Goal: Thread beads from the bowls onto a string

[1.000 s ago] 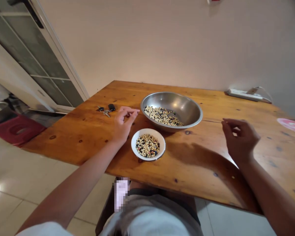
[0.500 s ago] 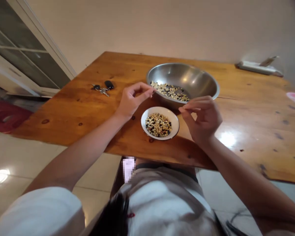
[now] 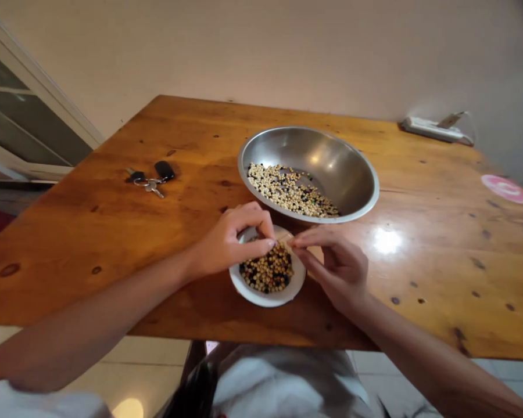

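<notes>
A small white bowl [image 3: 268, 298] with pale and dark beads stands near the front edge of the wooden table. Behind it is a wide steel basin [image 3: 353, 174], with more pale and dark beads gathered on its left and near side. My left hand [image 3: 244, 238] is over the bowl's upper left, thumb and index finger pinched together. Close by, at the bowl's right rim, my right hand [image 3: 335, 264] is pinched too, its fingertips almost meeting the left ones. Whatever lies between the fingertips of either hand is too small to make out.
Keys with a black fob [image 3: 164, 170] lie on the table [image 3: 192, 139] at the left. A white power strip [image 3: 433, 129] with a plug sits by the wall at the back right. Further right is a pink round sticker [image 3: 505, 188].
Both hands have moved from beside the basin's near rim to over the small bowl and closer together. The view has shifted, so the table and basin appear lower.
</notes>
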### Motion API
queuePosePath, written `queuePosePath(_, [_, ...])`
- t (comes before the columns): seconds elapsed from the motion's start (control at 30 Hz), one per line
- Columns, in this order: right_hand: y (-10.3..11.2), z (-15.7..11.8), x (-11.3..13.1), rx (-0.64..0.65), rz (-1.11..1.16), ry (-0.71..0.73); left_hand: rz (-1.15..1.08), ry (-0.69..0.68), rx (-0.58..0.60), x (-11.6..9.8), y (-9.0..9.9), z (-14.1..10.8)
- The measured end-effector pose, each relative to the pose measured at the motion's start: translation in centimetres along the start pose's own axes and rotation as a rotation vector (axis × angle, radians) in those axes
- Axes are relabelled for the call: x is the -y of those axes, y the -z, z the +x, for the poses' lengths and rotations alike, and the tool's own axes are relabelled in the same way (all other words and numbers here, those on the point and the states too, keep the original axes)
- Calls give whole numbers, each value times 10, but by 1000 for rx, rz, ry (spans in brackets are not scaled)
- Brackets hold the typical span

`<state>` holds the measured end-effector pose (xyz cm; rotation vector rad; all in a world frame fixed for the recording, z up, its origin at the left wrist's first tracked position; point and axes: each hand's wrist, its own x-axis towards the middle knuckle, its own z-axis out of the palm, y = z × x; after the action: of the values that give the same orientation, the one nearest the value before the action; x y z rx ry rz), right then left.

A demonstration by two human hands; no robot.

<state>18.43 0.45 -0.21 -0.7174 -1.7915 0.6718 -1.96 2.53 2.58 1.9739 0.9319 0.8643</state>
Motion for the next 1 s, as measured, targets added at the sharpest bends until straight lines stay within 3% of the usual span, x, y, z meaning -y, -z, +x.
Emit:
queuePosePath(0.13, [-2, -3, 2, 54, 81, -132, 62, 26, -46, 1, -2, -6])
queuePosePath(0.27, [-2, -6, 4, 9, 67, -268, 131, 27, -46, -3, 0, -7])
queuePosePath(0.4, [0, -3, 7, 47, 22, -232, 198, 30, -32, -6, 2, -5])
queuePosePath(0.53, [5, 5, 11, 135, -53, -175, 76, 131, 75, -8, 2, -4])
queuePosePath(0.67, [7, 7, 14, 152, -98, -216, 12, 203, 152, -7, 1, -4])
queuePosePath(0.8, [4, 3, 14, 133, -107, -275, 81, 150, 103, -7, 0, -5])
queuePosePath(1.0, [-2, 0, 15, 4, -13, -339, 132, 123, 48, -9, -2, -7])
